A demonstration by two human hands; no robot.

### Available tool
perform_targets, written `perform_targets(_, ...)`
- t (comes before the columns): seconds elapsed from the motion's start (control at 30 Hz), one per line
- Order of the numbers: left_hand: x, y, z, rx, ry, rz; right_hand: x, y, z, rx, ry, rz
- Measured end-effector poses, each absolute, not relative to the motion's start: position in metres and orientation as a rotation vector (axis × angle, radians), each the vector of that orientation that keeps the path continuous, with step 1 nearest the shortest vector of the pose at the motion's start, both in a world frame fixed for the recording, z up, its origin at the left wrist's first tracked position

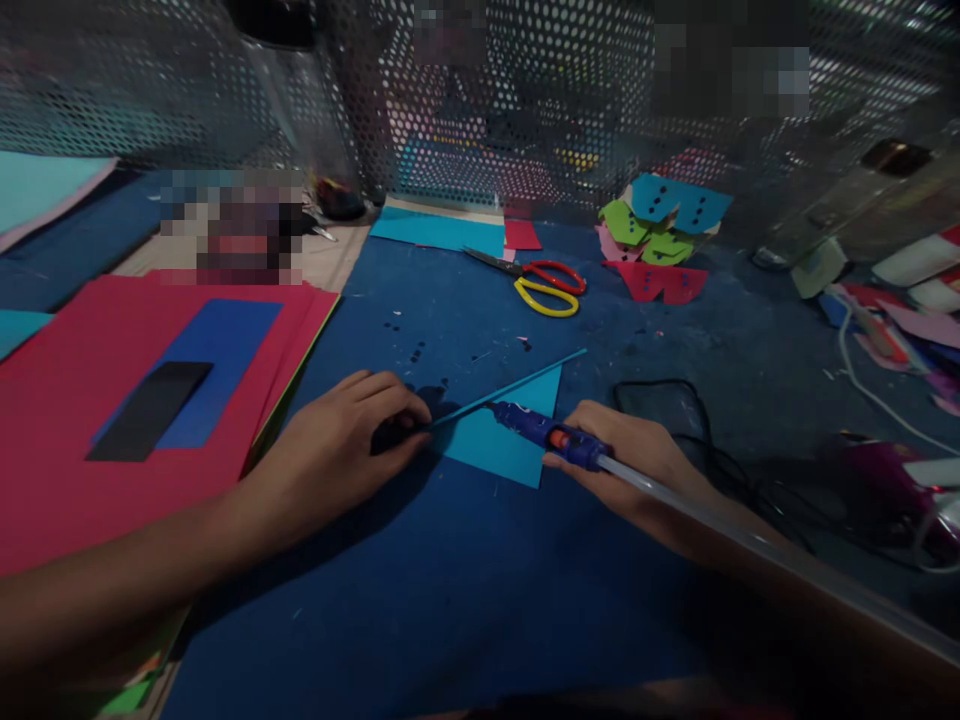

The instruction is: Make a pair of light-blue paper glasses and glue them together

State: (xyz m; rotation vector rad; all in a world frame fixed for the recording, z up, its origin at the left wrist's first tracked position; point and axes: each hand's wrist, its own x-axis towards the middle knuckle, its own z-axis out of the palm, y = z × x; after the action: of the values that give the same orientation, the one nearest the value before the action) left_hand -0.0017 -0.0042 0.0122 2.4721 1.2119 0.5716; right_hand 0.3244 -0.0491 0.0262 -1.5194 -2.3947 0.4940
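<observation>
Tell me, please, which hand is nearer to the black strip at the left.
The left. The left hand is to the right of the black strip; the right hand, gripping the glue gun, is much farther right.

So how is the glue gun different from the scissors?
The glue gun is mostly dark blue, while the scissors have one red and one yellow handle. The right hand holds the glue gun; the scissors lie on the blue tabletop. Both point toward the picture's left.
</observation>
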Motion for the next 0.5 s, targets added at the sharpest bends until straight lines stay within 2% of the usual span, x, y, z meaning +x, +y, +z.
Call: perform_targets(0.5, -0.0023, -0.0036, 0.0112, 2.46, 1.228, 0.554, 0.3286, -0.0482, 0.0358, -1.649, -2.337, 0.565)
